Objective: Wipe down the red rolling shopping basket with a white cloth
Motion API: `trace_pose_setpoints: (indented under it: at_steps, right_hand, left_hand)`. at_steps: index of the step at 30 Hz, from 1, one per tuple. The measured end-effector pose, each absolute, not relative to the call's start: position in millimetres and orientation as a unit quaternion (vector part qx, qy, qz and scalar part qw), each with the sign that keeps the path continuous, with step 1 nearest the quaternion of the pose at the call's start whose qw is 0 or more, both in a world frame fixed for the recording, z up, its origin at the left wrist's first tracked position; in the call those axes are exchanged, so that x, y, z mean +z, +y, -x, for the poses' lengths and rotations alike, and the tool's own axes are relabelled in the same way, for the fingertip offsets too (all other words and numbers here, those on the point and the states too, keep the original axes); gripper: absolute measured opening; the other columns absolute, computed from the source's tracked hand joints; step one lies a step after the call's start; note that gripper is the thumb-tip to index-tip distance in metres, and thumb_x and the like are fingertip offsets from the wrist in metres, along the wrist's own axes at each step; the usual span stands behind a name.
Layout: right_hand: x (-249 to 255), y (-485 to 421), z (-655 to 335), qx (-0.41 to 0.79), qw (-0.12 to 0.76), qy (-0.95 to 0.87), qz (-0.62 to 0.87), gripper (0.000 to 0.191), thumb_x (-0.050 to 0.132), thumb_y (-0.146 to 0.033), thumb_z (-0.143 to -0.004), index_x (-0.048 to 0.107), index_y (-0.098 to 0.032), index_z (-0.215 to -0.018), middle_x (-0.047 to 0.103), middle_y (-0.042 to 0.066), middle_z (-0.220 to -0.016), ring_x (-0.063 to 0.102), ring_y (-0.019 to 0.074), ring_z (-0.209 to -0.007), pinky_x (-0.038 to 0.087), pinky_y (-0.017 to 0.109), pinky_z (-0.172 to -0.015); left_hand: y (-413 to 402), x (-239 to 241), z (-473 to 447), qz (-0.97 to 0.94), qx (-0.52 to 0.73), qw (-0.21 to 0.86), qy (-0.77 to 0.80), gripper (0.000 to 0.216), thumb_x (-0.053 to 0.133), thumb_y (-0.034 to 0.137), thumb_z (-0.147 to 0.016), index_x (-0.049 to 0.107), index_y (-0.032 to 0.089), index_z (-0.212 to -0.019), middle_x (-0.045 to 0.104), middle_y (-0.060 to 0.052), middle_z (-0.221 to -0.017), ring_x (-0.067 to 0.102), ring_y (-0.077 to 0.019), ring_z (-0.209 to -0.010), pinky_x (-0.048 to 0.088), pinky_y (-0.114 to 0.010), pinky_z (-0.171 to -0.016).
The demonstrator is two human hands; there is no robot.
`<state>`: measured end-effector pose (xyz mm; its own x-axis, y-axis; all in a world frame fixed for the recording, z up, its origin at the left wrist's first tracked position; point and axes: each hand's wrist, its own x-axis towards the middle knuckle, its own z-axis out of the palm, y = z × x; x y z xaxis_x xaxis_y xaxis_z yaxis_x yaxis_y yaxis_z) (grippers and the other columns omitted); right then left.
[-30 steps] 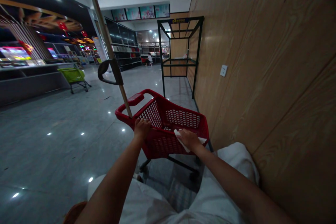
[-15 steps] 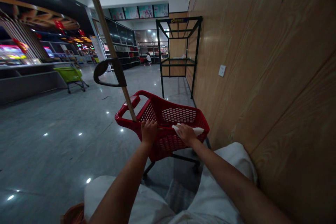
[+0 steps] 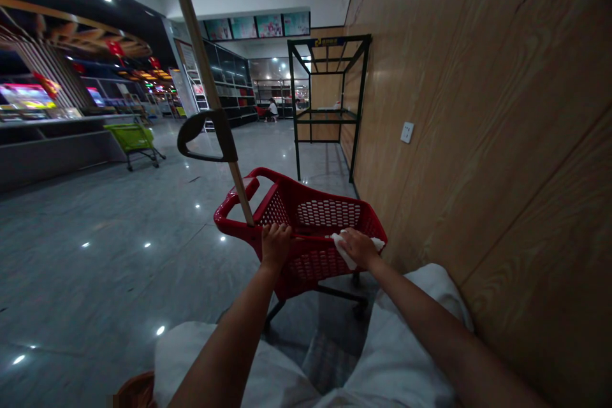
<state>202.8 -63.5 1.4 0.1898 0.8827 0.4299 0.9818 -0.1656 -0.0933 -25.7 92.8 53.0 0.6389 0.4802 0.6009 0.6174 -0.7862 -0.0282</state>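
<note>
Here, the cart (image 3: 297, 282) is glossy red, with perforated sides (image 3: 329, 212).

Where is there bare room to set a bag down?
Widest: the floor between the green cart and the red cart. Smaller: the patch between the red cart and the dark frame. Crowded: the near rim, under the left hand and the right hand with its white cloth.
</note>
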Motion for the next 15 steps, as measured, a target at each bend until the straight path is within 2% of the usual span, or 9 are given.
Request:
trace_pose_setpoints:
  at_steps: [3, 8, 15]
  right_hand:
    - [-9.5, -76.5, -218.7, -0.168, 0.192, -0.612, 0.749, 0.034, 0.039, -0.038, -0.093, 0.057, -0.019, -0.115, 0.045, 0.012, -0.136, 0.052, 0.0217, -0.112, 0.043, 0.035, -0.092]
    - [-7.9, -67.1, -207.2, -0.152, 0.197, -0.634, 0.732, 0.033, 0.037, -0.033, -0.094, 0.055, -0.021, -0.120, 0.056, 0.009, -0.124, 0.054, 0.0199, -0.109, 0.043, 0.035, -0.094]
    - [20.0, -18.3, -129.4, -0.144, 0.208, -0.633, 0.732, 0.036, 0.038, -0.032, -0.095, 0.047, -0.028, -0.129, 0.057, 0.007, -0.120, 0.055, 0.0197, -0.103, 0.044, 0.035, -0.090]
  left_hand:
    - [87.7, 54.2, 23.5, 0.898, -0.287, 0.112, -0.314, 0.028, 0.053, 0.047, -0.083, 0.062, 0.022, -0.077, 0.065, -0.008, -0.088, 0.051, -0.0258, -0.086, 0.028, -0.043, -0.088]
    - [82.2, 58.3, 23.1, 0.895, -0.277, 0.130, -0.325, 0.026, 0.051, 0.045, -0.084, 0.062, 0.022, -0.078, 0.065, -0.008, -0.086, 0.051, -0.0265, -0.085, 0.028, -0.044, -0.087]
    - [83.8, 58.2, 22.9, 0.894, -0.286, 0.141, -0.314, 0.027, 0.050, 0.043, -0.085, 0.064, 0.021, -0.078, 0.065, -0.009, -0.085, 0.051, -0.0261, -0.084, 0.028, -0.043, -0.085]
